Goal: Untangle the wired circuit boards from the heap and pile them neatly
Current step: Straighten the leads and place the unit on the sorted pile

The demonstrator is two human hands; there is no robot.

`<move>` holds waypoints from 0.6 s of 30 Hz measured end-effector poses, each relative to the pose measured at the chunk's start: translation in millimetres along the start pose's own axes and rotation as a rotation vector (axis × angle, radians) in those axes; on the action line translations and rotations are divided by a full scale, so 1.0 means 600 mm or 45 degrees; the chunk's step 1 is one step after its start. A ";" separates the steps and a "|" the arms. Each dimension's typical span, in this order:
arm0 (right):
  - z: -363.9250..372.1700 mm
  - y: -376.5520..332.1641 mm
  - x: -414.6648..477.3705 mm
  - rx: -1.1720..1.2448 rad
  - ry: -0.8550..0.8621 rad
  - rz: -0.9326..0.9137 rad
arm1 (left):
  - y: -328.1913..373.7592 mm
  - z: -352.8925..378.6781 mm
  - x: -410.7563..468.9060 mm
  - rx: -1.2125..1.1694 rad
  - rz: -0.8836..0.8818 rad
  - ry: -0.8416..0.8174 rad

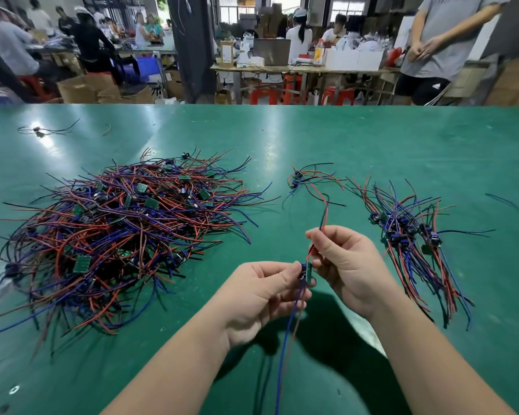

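A big tangled heap point(123, 232) of small green circuit boards with red, blue and black wires lies on the left of the green table point(312, 136). A tidier pile of wired boards point(408, 235) lies on the right, wires running the same way. Between my hands is one small wired circuit board point(308, 270). My left hand point(261, 298) pinches it at its lower side, where a blue and a reddish wire hang down. My right hand point(348, 265) pinches its red and black wires point(322, 226) just above the board.
A small loose cluster of wired boards point(306, 178) lies behind my hands. Stray wires point(42, 130) lie at the far left and at the right edge point(510, 202). Beyond the table edge a person in a grey shirt point(441, 40) stands, others work at benches.
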State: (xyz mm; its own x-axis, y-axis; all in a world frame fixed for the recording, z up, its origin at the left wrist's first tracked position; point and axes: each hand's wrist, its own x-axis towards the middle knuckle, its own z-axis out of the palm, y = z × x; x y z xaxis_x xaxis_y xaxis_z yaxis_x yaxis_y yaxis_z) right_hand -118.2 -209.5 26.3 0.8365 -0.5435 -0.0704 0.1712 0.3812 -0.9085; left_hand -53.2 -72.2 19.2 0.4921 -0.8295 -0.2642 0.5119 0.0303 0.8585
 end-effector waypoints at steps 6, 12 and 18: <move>-0.007 0.001 -0.001 -0.022 -0.091 -0.005 | 0.000 -0.005 0.003 -0.094 -0.107 -0.009; -0.019 -0.003 0.004 -0.290 -0.007 0.016 | -0.001 -0.005 0.007 0.139 -0.008 0.126; -0.086 -0.046 0.031 0.067 0.558 -0.133 | -0.007 -0.006 -0.003 0.408 -0.013 -0.040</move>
State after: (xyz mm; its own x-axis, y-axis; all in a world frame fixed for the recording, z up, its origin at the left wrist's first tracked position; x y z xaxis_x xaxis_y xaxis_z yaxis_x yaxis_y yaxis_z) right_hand -134.1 -268.6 28.7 0.5159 -0.8420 -0.1577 0.2784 0.3389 -0.8987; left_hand -53.5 -68.8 14.4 0.4637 -0.8458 -0.2638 0.2665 -0.1508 0.9520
